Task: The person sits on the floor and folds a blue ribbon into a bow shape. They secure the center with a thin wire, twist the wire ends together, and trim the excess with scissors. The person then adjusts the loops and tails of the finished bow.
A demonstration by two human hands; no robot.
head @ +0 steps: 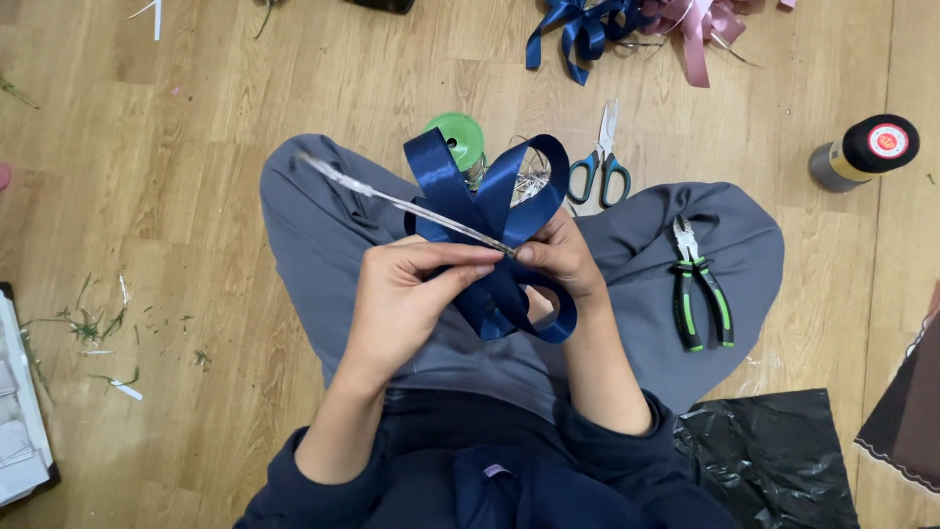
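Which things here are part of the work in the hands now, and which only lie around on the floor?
In hand:
- navy ribbon bow
- thin silver strip
- left hand
- right hand

Lying about:
- scissors
- green-handled pliers
- green spool
- black-capped bottle
- finished blue bow
- pink bow
- black plastic bag

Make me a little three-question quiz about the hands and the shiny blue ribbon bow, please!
1. True or false: both hands hold the looped dark blue satin ribbon bow.
2. Which tool lies on the grey trouser leg? A) black-and-green pliers B) teal-handled scissors C) hammer
3. Fill in: the left hand and right hand pinch a thin ______ strip across the bow.

Key: 1 true; 2 A, the scissors lie on the wooden floor; 3 silver.
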